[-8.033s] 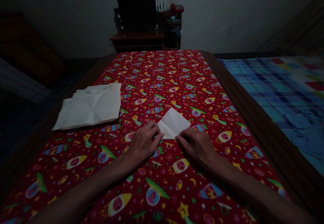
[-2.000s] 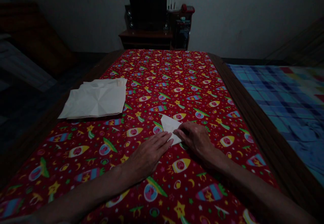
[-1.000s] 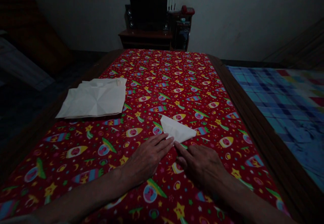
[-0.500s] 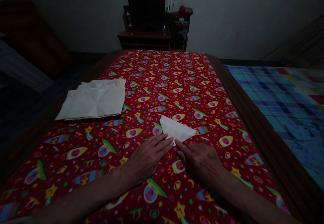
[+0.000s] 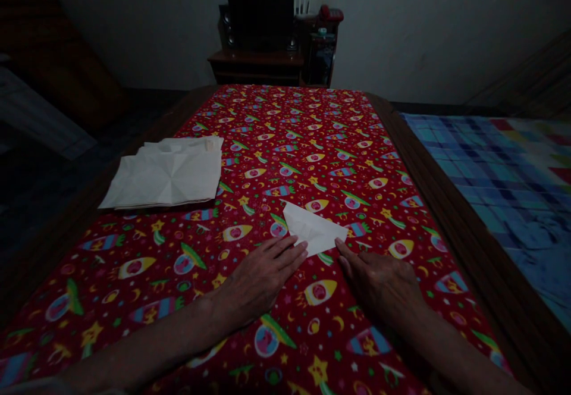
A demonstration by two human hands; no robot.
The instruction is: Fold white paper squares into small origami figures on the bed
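Note:
A small folded white sheet of paper (image 5: pixel 316 228) lies flat on the red patterned cloth (image 5: pixel 285 163) in front of me. My left hand (image 5: pixel 256 279) rests flat with fingers stretched out, its fingertips over the paper's lower left edge. At the paper's right corner, the index fingertip of my right hand (image 5: pixel 379 276) presses down. Its thumb sits just below, apart from the paper, and the other fingers curl underneath, partly hidden.
A stack of creased white paper sheets (image 5: pixel 167 175) lies on the left of the cloth. Beyond the far end stand a dark monitor (image 5: pixel 259 14) and speakers on a brown desk (image 5: pixel 256 59). A blue checked cloth (image 5: pixel 482 187) spreads at the right.
My right hand has slid rightward along the paper's lower edge, from near the left fingertips to the right corner. My left hand stays in place on the paper. The view has shifted slightly.

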